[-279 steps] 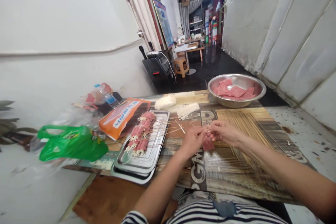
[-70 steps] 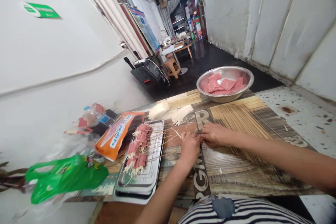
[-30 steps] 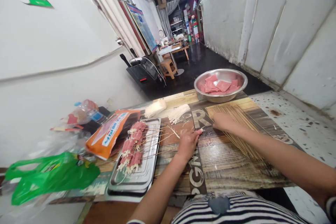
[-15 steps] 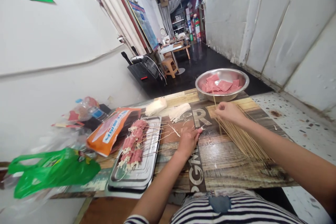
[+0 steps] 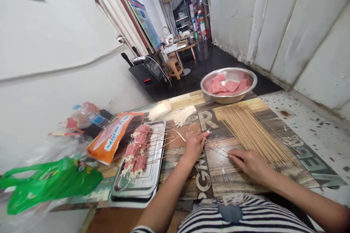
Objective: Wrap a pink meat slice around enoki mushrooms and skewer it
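Note:
My left hand (image 5: 193, 146) is closed around a meat roll (image 5: 206, 134) with white enoki ends, low over the table. In my right hand (image 5: 244, 162) a thin bamboo skewer (image 5: 218, 148) is pinched, its far end pointing at the roll. Whether the tip has entered the roll is hard to see. A spread of loose bamboo skewers (image 5: 255, 131) lies beyond my right hand. Left of my left hand, a metal tray (image 5: 155, 165) holds several skewered meat rolls (image 5: 138, 149). Two bunches of enoki mushrooms (image 5: 186, 115) rest behind my left hand.
A steel bowl (image 5: 229, 98) of pink meat slices (image 5: 231, 86) stands at the table's far edge. An orange package (image 5: 113, 136), a green plastic bag (image 5: 54, 182) and a plastic bottle (image 5: 97, 118) crowd the left side. A stool (image 5: 174, 68) stands on the floor beyond.
My right hand has come from the skewer pile toward me with one skewer, which has swung from upright to nearly level, toward the roll. My left hand keeps hold of the roll.

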`<action>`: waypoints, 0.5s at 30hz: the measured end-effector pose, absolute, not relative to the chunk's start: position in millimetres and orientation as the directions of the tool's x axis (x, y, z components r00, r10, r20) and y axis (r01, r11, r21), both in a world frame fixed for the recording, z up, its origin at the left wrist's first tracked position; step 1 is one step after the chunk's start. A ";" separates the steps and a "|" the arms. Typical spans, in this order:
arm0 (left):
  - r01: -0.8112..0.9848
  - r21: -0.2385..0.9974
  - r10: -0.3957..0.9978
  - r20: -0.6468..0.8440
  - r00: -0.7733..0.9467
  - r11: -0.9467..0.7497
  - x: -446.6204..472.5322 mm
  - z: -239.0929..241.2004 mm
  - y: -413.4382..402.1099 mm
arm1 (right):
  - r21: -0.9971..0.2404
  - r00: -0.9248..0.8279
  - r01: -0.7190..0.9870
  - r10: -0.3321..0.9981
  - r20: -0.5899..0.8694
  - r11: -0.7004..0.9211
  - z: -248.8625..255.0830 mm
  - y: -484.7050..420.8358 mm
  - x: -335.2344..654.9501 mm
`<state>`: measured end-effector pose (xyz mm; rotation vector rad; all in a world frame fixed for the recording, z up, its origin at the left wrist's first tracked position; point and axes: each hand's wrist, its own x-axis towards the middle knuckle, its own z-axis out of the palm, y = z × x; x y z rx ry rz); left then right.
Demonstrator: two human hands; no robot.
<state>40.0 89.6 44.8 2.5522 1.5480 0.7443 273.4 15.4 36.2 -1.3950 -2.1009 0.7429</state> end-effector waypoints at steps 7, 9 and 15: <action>0.801 0.317 0.844 0.367 0.390 -0.508 39.3 45.6 91.0 | -0.473 -0.370 0.781 0.912 0.176 0.408 20.9 -5.5 274.7; 0.801 0.317 0.844 0.369 0.390 -0.509 39.5 45.3 91.5 | -0.440 -0.369 0.802 0.914 0.168 0.404 21.5 -5.8 274.1; 0.802 0.312 0.843 0.365 0.394 -0.510 40.9 49.8 87.9 | -0.390 -0.353 0.834 0.920 0.168 0.391 20.1 -0.8 270.2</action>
